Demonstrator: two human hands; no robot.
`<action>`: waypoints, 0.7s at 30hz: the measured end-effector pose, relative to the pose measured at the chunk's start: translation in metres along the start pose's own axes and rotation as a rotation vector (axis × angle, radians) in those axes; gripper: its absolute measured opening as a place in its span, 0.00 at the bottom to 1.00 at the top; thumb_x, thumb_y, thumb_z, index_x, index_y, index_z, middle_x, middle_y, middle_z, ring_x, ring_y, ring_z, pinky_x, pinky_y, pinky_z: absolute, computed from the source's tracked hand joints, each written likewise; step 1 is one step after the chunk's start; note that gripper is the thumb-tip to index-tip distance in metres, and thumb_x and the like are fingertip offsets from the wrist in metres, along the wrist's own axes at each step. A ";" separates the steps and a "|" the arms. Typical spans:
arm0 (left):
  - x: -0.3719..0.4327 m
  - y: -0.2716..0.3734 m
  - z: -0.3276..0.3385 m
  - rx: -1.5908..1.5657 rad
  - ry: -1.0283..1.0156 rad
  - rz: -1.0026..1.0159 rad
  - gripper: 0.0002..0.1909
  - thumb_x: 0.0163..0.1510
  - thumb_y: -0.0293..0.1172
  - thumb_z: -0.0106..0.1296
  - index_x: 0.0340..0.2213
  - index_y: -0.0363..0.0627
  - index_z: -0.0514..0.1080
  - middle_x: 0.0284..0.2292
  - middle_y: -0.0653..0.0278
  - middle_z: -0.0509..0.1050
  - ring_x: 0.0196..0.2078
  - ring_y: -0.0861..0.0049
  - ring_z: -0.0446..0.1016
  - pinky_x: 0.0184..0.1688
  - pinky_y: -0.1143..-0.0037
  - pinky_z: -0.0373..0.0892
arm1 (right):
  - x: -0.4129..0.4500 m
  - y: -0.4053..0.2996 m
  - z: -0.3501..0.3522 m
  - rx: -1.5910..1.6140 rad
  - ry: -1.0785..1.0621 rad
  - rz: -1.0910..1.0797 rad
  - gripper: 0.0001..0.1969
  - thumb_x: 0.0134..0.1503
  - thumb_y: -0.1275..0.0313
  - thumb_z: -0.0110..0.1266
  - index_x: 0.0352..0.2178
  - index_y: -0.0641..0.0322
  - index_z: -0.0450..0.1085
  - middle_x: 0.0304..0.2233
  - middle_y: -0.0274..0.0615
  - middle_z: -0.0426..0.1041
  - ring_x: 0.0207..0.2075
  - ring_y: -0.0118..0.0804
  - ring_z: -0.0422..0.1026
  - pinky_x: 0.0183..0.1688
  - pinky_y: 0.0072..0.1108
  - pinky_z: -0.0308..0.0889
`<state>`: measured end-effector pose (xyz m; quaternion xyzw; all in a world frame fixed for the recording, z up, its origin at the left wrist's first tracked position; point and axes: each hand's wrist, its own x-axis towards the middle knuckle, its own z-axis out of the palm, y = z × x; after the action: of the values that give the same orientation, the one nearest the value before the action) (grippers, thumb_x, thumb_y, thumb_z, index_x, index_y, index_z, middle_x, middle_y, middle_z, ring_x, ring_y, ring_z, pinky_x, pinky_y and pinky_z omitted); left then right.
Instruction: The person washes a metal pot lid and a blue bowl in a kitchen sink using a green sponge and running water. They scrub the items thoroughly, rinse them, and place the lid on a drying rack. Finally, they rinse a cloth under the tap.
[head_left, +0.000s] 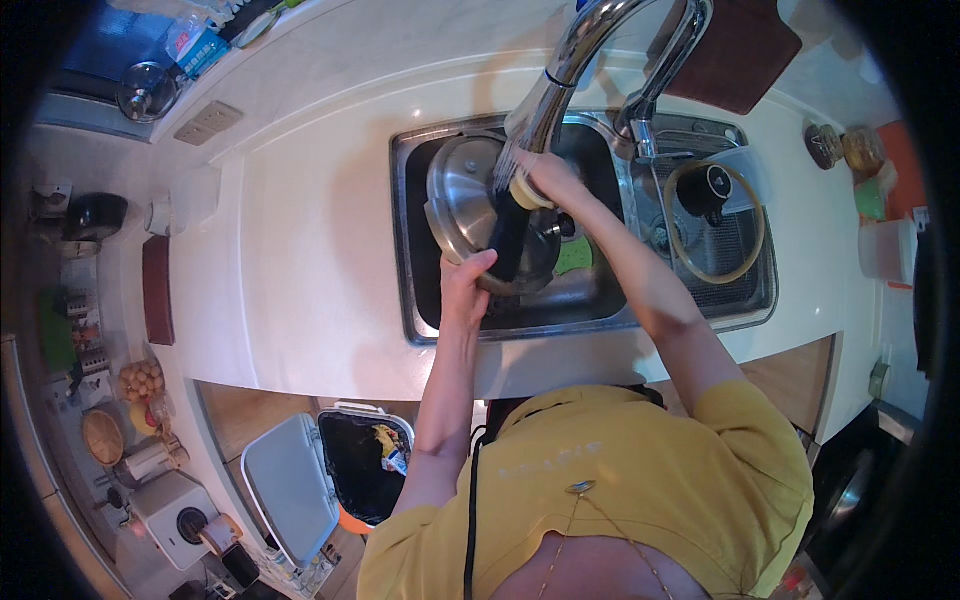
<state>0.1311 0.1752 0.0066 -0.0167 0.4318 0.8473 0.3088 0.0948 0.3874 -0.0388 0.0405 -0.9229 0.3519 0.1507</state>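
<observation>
A steel pressure cooker lid (459, 180) is held tilted over the left basin of the steel sink (611, 300). My left hand (466, 283) grips its lower rim beside the long black handle (513, 238). My right hand (553, 178) presses a pale yellow pad, probably a sponge (527, 193), against the upper part of that handle. Water sprays from the chrome faucet (551, 112) onto the lid and around my right hand. Behind the lid, a green scouring pad (574, 256) lies in the basin, partly hidden.
In the right basin lie a black mug (701, 191), a pale rubber ring (671, 244) and a clear plastic container (742, 169). A brown cutting board (739, 60) leans behind the faucet. Jars (823, 146) stand at right. An open trash bin (360, 457) is below, left.
</observation>
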 end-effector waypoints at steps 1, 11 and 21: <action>-0.002 -0.003 -0.005 0.027 -0.019 0.047 0.26 0.37 0.19 0.50 0.43 0.34 0.62 0.37 0.59 0.70 0.39 0.70 0.70 0.44 0.74 0.65 | -0.006 -0.016 -0.013 0.331 -0.036 0.484 0.23 0.48 0.53 0.47 0.30 0.68 0.65 0.23 0.56 0.69 0.30 0.54 0.69 0.34 0.37 0.63; -0.009 0.003 0.008 0.143 -0.077 -0.032 0.21 0.35 0.19 0.56 0.36 0.36 0.66 0.30 0.64 0.70 0.31 0.80 0.70 0.36 0.79 0.66 | -0.058 -0.026 -0.015 0.141 0.279 -0.014 0.18 0.40 0.71 0.58 0.33 0.65 0.63 0.33 0.52 0.64 0.35 0.50 0.66 0.35 0.30 0.63; -0.019 0.018 0.014 0.333 -0.039 -0.124 0.20 0.35 0.21 0.55 0.35 0.36 0.66 0.30 0.65 0.70 0.31 0.81 0.69 0.36 0.81 0.64 | -0.091 -0.028 -0.019 0.097 0.261 -0.426 0.19 0.32 0.76 0.60 0.30 0.61 0.63 0.34 0.47 0.61 0.32 0.47 0.64 0.34 0.30 0.62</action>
<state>0.1405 0.1682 0.0340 0.0243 0.5583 0.7435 0.3674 0.1910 0.3764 -0.0349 0.1954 -0.8482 0.3585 0.3374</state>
